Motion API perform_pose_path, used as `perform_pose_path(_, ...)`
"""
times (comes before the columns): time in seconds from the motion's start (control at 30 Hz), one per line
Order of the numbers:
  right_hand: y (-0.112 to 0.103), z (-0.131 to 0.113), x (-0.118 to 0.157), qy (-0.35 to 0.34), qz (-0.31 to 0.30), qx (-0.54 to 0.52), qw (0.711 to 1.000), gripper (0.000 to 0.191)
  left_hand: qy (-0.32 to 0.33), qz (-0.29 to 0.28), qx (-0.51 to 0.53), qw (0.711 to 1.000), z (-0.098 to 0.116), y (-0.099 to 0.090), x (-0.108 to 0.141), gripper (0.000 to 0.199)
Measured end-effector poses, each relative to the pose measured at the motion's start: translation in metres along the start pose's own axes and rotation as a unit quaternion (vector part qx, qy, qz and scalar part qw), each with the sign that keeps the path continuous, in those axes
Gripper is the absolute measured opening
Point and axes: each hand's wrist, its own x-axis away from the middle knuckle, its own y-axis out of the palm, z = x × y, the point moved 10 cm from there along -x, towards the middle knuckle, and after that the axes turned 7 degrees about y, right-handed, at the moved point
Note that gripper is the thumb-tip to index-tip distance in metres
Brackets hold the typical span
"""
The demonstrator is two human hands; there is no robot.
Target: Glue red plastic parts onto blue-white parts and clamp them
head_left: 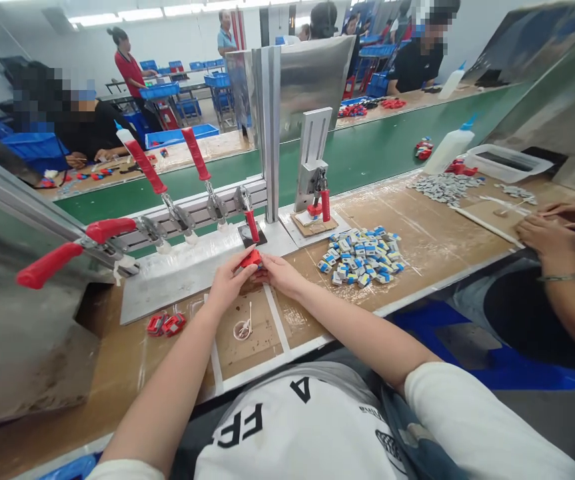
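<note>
Between both hands, just in front of the clamp base, is a small red plastic part [251,259]. My left hand [231,279] grips it from the left, thumb and fingers closed on it. From the right, my right hand [278,275] closes its fingertips on the same part; some of those fingers are hidden. Right behind the part a toggle clamp with a red handle [252,225] points down over a dark block [262,235]. Below the hands lies a small round dish [241,330] with cotton swabs [250,317] in it. Red and grey parts [166,324] lie to the left.
Several red-handled toggle clamps [147,167] line a metal rail at left. A single clamp stand [314,180] rises behind a pile of blue, white and yellow pieces [362,257]. Grey pieces [444,190], a white bottle [452,147] and a co-worker's hands [550,230] are at right.
</note>
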Motion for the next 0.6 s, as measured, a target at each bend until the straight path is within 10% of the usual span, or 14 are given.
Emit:
perform_pose_path(0.2, -0.048, -0.073, -0.014, -0.144, 0.211, 0.200, 0.946, 0.041, -0.092, 0.089, 0.091, 0.988, -0.032, -0.010, -0.018, 0.063)
perform_pose_path(0.6, 0.014, -0.154, -0.016, -0.173, 0.052, 0.149, 0.972, 0.043, -0.065, 0.180, 0.020, 0.981, -0.091, -0.025, -0.065, 0.043)
